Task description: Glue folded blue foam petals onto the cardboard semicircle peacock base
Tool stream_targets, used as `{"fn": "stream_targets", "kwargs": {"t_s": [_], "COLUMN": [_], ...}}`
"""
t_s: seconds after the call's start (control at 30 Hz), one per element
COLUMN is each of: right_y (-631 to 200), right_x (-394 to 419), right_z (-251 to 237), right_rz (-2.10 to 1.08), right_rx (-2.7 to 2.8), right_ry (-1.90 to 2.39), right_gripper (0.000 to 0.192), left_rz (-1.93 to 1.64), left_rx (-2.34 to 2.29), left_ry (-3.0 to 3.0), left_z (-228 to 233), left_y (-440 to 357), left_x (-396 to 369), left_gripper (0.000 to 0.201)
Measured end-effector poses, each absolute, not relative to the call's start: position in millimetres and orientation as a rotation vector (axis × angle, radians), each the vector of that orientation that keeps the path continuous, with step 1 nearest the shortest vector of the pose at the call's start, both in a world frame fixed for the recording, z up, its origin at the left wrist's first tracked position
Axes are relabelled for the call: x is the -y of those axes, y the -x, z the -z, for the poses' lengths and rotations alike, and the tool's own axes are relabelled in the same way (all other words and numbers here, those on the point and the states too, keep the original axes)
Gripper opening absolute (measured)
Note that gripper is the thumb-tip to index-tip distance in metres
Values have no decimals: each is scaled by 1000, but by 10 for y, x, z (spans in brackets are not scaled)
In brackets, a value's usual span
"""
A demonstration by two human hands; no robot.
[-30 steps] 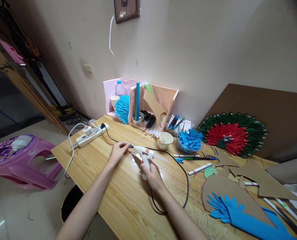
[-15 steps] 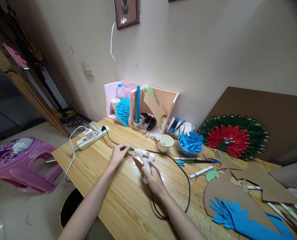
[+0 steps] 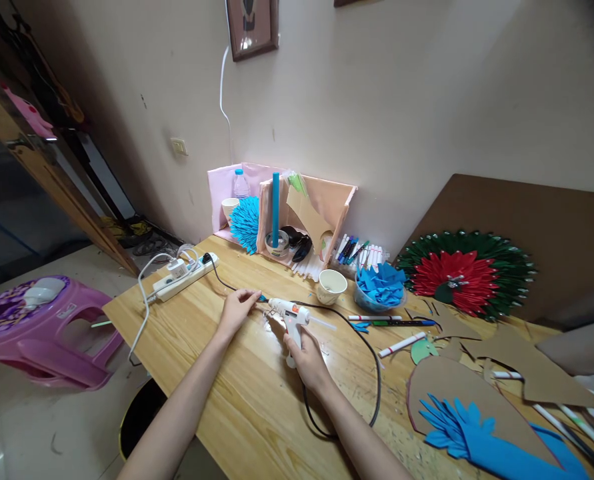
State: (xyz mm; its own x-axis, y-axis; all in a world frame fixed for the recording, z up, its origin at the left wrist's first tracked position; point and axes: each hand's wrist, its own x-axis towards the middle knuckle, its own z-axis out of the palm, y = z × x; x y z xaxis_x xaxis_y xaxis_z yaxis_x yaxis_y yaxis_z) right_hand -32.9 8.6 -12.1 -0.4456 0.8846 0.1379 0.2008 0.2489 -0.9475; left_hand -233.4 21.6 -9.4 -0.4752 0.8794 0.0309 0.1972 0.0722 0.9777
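My right hand is wrapped round the handle of a white hot glue gun, with a clear glue stick poking out of its back. The nozzle points left, toward my left hand. Between the fingertips of that hand is a small blue piece, its far end at the nozzle tip. What the blue piece is made of is too small to tell. A black cord loops from the glue gun round my right forearm on the wooden table.
A white power strip lies at the table's left. Behind stand a paper cup, a bowl of blue pieces and a pink organizer. Cardboard pieces, markers and a red and green petalled craft are on the right.
Both hands, the glue gun and the blue piece stay almost exactly where they were. The view has shifted very slightly.
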Motion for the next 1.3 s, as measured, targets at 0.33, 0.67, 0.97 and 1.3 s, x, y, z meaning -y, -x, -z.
{"fn": "stream_targets", "kwargs": {"t_s": [0.33,0.67,0.97,1.3], "right_y": [332,331,329,343], "right_x": [-98,-102,-97,-84], "right_z": [145,148,155,138], "right_rz": [-1217,-1227,-1223,-1278], "right_rx": [1844,1835,1822,1792], "right_ry": [1011,1013,1021,1023], "right_gripper": [36,34,32,28], "left_rz": [-1443,-1435,-1429,-1439], "left_rx": [-1745,-1738,-1743,-1751], "left_ry": [-1096,-1091,-1073,-1067], "left_z": [47,50,58,71], "left_y": [2317,2317,2324,2346], "left_x": [-198,-204,-204,-203], "left_gripper": [34,33,40,37]}}
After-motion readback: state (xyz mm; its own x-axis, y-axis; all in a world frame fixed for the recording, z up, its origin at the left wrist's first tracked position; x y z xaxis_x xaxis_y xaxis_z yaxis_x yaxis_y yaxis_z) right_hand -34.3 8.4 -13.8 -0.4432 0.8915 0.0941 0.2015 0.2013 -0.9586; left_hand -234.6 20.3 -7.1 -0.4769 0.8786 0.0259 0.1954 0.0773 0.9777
